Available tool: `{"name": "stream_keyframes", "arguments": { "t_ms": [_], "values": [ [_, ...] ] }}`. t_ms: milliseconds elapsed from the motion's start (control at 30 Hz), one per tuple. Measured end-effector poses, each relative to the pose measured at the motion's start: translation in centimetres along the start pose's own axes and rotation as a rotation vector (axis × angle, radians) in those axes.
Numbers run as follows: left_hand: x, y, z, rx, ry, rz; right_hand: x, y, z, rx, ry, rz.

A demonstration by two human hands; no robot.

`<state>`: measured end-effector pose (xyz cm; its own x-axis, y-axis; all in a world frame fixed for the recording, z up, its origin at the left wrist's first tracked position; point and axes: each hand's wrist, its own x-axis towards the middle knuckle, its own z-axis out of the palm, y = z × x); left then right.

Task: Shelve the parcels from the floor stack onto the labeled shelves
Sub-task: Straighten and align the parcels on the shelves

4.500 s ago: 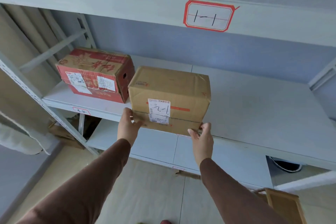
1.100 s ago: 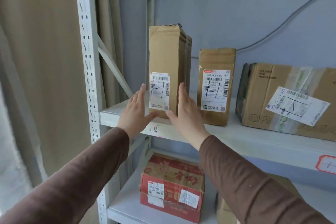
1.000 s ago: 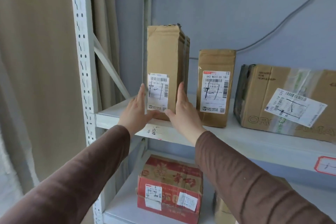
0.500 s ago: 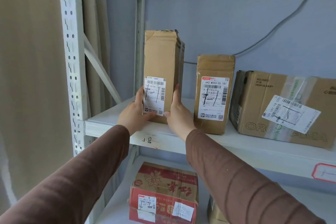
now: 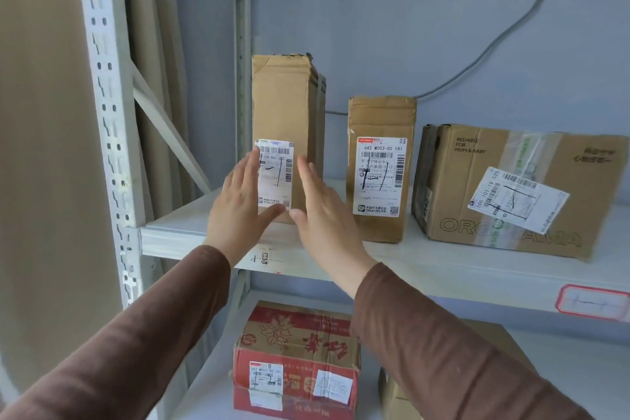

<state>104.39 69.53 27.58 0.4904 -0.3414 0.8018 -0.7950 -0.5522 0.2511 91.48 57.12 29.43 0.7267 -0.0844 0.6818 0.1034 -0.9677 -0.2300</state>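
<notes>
Fingers [image 5: 250, 164] on our left hand [image 5: 237, 211] are straight and spread, palm turned in toward the tall parcel [image 5: 283, 106], and same deal w/ the right hand [image 5: 320, 211]: fingers flat and loose, nothing clamped. Both thumbs point at each other low in front of the box, near its bottom edge. Can't tell for sure if the fingertips brush the cardboard or sit just off it, bit of motion blur there, but neither hand is wrapped around anything.

Only one view here, the head cam, so that's the lot. The tall parcel stands upright at the left end of the upper shelf [image 5: 443, 259], close to the back post, w/ a white shipping label [image 5: 276, 177] on its front between our two hands. Just beside it to the right is a shorter upright parcel [image 5: 380, 167] w/ its own label, and further right a wide carton [image 5: 518, 187] lying flat, label stuck on crooked. A red-bordered tag [image 5: 591, 302] sits on the shelf's front edge at the right. One level down there's a red carton [image 5: 296, 355] under our arms, and a plain brown box [image 5: 392, 395] next to it, mostly hidden by the right sleeve [image 5: 443, 351]. Beige curtain [image 5: 44, 147] on the left, beyond the perforated upright [image 5: 109, 112].
</notes>
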Motion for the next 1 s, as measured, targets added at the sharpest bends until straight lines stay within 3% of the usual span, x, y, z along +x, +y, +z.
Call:
{"name": "stream_keyframes", "arguments": {
  "t_ms": [167,400,667,1000],
  "values": [
    [-1.0,5.5,-0.6,-0.084,0.006,0.118,-3.7,1.2,-3.5,-0.010,0.182,-0.093],
    [-0.5,11.2,1.2,-0.185,-0.084,0.109,-5.5,6.9,-6.1,-0.055,0.323,0.012],
    [0.7,12.6,4.2,-0.289,-0.271,-0.013,-4.6,10.8,-6.6,0.032,0.098,0.290],
    [2.8,12.3,6.8,-0.301,-0.298,-0.113,-1.9,12.2,-5.7,-0.010,0.034,0.353]
  ]
}}
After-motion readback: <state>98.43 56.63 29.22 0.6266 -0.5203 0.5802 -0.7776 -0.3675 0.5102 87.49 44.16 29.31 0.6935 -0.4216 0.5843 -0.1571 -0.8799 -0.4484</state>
